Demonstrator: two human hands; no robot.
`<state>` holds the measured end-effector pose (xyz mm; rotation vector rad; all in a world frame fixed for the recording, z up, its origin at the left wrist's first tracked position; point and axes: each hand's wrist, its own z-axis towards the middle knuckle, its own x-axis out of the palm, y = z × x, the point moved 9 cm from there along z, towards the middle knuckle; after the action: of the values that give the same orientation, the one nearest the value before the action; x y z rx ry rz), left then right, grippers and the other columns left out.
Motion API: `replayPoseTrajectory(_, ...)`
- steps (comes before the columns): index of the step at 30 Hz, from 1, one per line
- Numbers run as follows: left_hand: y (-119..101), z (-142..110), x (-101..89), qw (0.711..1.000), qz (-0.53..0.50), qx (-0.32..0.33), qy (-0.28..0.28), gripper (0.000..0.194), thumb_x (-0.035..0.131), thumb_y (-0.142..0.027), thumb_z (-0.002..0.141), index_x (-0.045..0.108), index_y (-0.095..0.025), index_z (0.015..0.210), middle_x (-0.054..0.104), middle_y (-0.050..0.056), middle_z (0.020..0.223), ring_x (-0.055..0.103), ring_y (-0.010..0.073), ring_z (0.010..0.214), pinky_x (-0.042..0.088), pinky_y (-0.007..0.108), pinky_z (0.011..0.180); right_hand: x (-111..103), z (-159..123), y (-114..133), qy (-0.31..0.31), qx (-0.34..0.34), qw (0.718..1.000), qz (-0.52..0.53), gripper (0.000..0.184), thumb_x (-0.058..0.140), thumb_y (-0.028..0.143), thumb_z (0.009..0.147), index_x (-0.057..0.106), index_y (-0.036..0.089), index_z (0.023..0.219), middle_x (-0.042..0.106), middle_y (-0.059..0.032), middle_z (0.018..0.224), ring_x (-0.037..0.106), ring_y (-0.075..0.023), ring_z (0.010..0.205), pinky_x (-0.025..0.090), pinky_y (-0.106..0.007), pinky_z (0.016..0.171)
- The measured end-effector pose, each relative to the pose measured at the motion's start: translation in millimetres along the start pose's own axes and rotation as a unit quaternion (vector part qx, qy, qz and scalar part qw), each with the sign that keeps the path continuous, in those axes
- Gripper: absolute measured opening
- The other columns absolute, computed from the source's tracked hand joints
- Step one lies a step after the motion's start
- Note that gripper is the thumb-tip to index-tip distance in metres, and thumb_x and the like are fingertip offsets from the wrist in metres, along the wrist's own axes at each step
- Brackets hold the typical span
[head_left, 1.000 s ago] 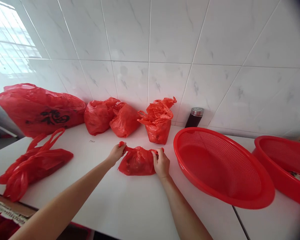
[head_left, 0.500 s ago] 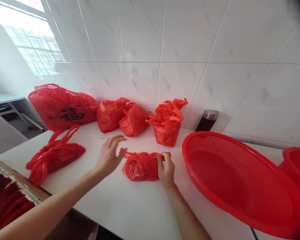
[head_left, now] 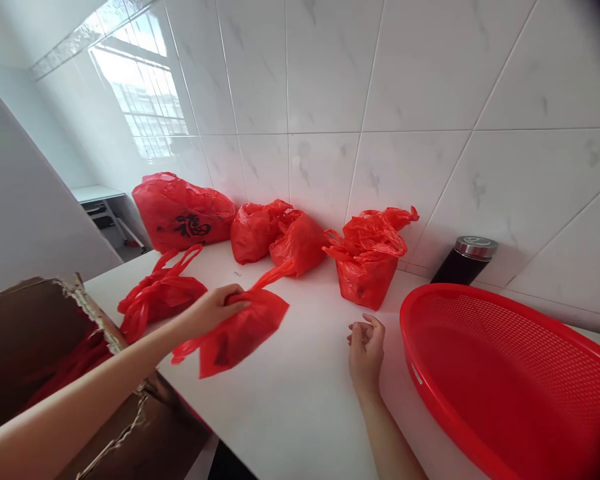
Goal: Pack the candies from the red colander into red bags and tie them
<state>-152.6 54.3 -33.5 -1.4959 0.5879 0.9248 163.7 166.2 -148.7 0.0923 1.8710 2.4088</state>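
Observation:
My left hand grips a small red plastic bag and holds it just above the front left part of the white counter. The bag hangs tilted, with one handle trailing up to the right. My right hand rests on the counter to the bag's right, fingers loosely curled and holding nothing. A red perforated basket lies just right of that hand.
Several red bags stand along the tiled wall: a large one with black lettering, a pair, and an open-topped one. A flat red bag lies at the left. A dark flask is behind the basket. An open cardboard box sits below the counter's left edge.
My left hand took hold of the small bag and lifted it off the counter, carrying it left. My right hand let go of its handle. The view swung left.

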Motion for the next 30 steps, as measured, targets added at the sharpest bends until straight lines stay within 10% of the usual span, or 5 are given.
replayPoseTrajectory(10, 101.1, -31.7, -99.6, 0.945, 0.19, -0.125, -0.236, 0.051, 0.051, -0.055, 0.084, 0.052, -0.022, 0.123, 0.057, 0.009, 0.119, 0.049, 0.0386, 0.114, 0.038, 0.049, 0.094, 1.9, -4.1, -4.2, 0.024, -0.009, 0.999, -0.03, 0.03, 0.047, 0.043, 0.09, 0.046, 0.021, 0.11, 0.061, -0.0042, 0.086, 0.058, -0.0163, 0.065, 0.05, -0.031, 0.061)
replayPoseTrajectory(16, -18.1, -18.3, 17.5, 0.986, 0.148, 0.078, 0.005, 0.033, 0.058, -0.054, 0.08, 0.07, -0.031, 0.101, 0.069, 0.005, 0.111, 0.062, 0.0311, 0.101, 0.043, 0.043, 0.091, 12.2, -8.9, 9.9, 0.012, -0.052, 0.996, -0.071, 0.024, 0.046, 0.035, 0.089, 0.049, 0.02, 0.107, 0.063, -0.0041, 0.084, 0.061, -0.0164, 0.068, 0.051, -0.031, 0.064)
replayPoseTrajectory(22, -110.8, -37.5, 122.2, 0.92, 0.033, 0.151, 0.359, 0.046, 0.059, -0.056, 0.079, 0.063, -0.039, 0.122, 0.068, 0.004, 0.12, 0.062, 0.0335, 0.106, 0.044, 0.044, 0.09, 1.7, -80.5, 118.6, 0.202, -0.209, 0.951, -0.108, 0.021, 0.046, 0.016, 0.089, 0.054, 0.026, 0.105, 0.066, -0.0008, 0.084, 0.06, -0.0132, 0.065, 0.05, -0.025, 0.058)
replayPoseTrajectory(25, -131.0, -21.5, 135.7, 0.919, -0.017, 0.152, 0.363, 0.043, 0.061, -0.056, 0.078, 0.066, -0.041, 0.118, 0.067, 0.003, 0.12, 0.061, 0.0322, 0.106, 0.047, 0.04, 0.087, -77.6, -93.2, 171.7, 0.144, -0.322, 0.914, -0.199, 0.031, 0.053, 0.012, 0.084, 0.055, 0.03, 0.109, 0.067, -0.0005, 0.087, 0.064, -0.016, 0.076, 0.053, -0.029, 0.068)
replayPoseTrajectory(30, -133.2, -6.2, 183.6, 0.905, -0.064, 0.095, 0.409, 0.046, 0.059, -0.062, 0.077, 0.064, -0.044, 0.119, 0.062, 0.001, 0.126, 0.057, 0.0299, 0.112, 0.046, 0.041, 0.095, -349.6, -57.9, 168.4, -0.336, -0.12, 0.852, -0.383, 0.033, 0.058, 0.04, 0.083, 0.058, 0.023, 0.111, 0.064, -0.0129, 0.111, 0.063, -0.0271, 0.097, 0.05, -0.042, 0.08)
